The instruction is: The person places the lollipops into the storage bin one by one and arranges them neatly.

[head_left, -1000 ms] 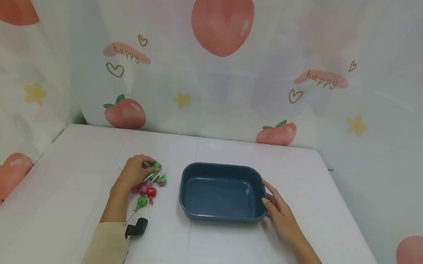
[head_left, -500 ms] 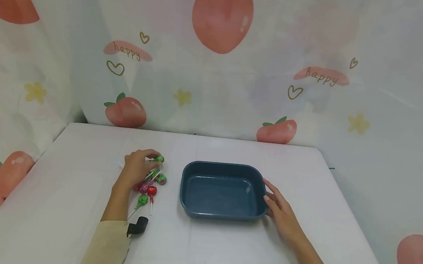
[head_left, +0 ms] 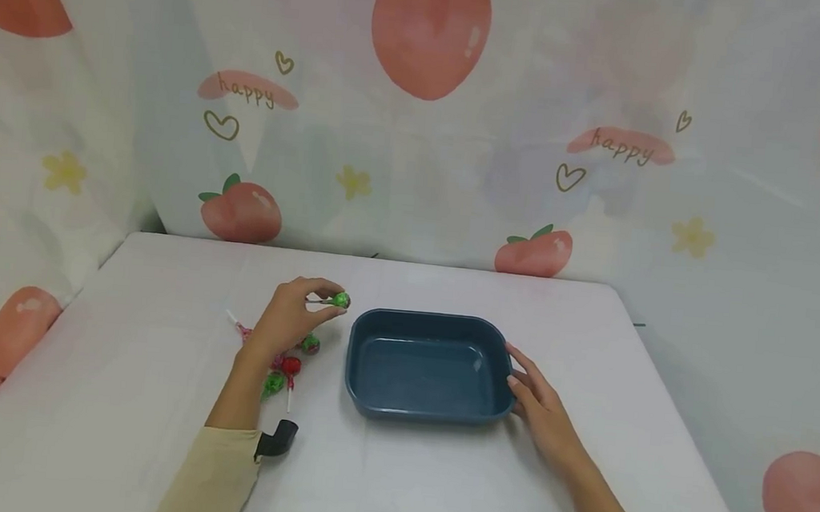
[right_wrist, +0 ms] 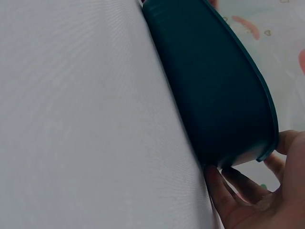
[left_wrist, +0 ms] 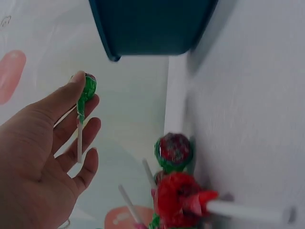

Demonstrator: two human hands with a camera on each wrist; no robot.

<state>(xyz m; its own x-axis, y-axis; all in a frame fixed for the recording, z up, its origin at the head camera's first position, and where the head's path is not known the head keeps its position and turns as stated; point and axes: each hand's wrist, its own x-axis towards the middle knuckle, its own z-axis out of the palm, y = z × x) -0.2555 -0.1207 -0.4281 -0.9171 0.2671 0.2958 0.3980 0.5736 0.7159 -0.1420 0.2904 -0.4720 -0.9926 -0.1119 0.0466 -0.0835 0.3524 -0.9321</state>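
Between thumb and fingers my left hand (head_left: 284, 318) pinches a green-wrapped lollipop (head_left: 341, 300), raised off the table just left of the dish's far-left corner. In the left wrist view that lollipop (left_wrist: 88, 89) has its white stick hanging down along the fingers. Below the hand lie several more lollipops, a red one (head_left: 290, 365) and green ones (head_left: 273, 384) among them, partly hidden by the forearm. My right hand (head_left: 549, 420) holds the right end of a deep dark-blue rectangular dish (head_left: 429, 417), thumb at the rim and fingers against the outer wall (right_wrist: 214, 95).
The dish stands on a white-covered table (head_left: 392, 488). A pink-wrapped lollipop (head_left: 242, 331) lies left of the left hand, its stick pointing away. Behind the table hangs a fruit-printed curtain (head_left: 416, 176). A small black device (head_left: 278, 438) sits at the left wrist.
My left hand has lifted the green lollipop out of the pile and carried it right and away, toward the dish. The right hand and the dish stay where they were.
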